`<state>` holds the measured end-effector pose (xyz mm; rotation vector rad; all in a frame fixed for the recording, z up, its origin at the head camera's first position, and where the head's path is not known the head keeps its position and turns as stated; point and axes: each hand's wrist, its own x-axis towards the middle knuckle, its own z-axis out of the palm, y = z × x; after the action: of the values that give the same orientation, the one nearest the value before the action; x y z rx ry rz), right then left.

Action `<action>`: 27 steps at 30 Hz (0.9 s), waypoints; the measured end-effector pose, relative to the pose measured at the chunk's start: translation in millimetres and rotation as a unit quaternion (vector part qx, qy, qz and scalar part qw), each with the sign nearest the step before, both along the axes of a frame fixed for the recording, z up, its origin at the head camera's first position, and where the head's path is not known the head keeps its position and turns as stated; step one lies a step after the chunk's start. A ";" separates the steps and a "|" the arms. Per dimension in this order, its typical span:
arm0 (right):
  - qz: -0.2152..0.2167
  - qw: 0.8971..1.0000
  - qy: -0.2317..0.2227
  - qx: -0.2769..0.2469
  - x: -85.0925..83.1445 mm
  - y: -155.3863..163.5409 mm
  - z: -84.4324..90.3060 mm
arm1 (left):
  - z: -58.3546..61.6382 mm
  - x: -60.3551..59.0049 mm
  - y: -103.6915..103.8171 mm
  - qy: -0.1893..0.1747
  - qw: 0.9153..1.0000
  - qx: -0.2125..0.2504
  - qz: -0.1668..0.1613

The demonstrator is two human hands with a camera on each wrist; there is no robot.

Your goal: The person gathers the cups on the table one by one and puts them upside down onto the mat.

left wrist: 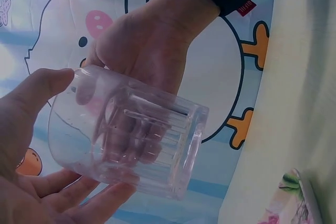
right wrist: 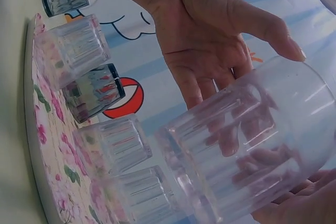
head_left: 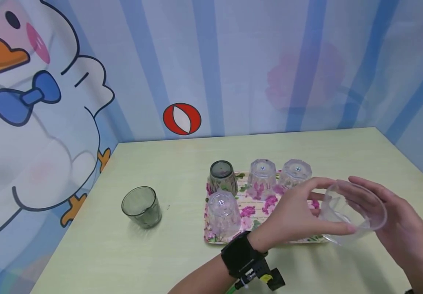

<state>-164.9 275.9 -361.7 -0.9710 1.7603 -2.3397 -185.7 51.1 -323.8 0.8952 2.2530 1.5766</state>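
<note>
Over the front right of the tray, my left hand (head_left: 295, 214) grips a clear drinking glass (head_left: 373, 223) with thumb and fingers near its mouth. The glass is tipped well onto its side, its rim turned to the right and up. From the other side, my right hand (head_left: 404, 222) holds the same glass. In the left wrist view, the right fingers show through the clear wall of the glass (left wrist: 178, 129), bent along its far side. Nothing shows inside the glass.
A floral tray (head_left: 246, 222) lies on the pale table (head_left: 182, 253). On it stand three clear glasses (head_left: 224, 214) and a dark grey glass (head_left: 223, 177), all upside down. Left of the tray, a greenish glass (head_left: 147, 210) stands mouth up. A printed cloth (head_left: 240, 61) hangs behind.
</note>
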 end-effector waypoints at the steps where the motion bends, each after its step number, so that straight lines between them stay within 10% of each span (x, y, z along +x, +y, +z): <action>1: -0.010 1.000 -0.003 0.016 0.4 -0.4 1.1 | 1.3 0.4 -1.4 0.001 1.000 -0.003 0.001; 27: 0.085 0.994 0.053 -0.047 -4.6 -19.5 3.8 | 24.7 0.5 -27.7 -0.037 0.998 0.053 0.019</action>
<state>-169.5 256.3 -357.9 -1.2274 1.5443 -2.3214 -185.2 23.4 -299.1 0.8099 2.1653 1.7317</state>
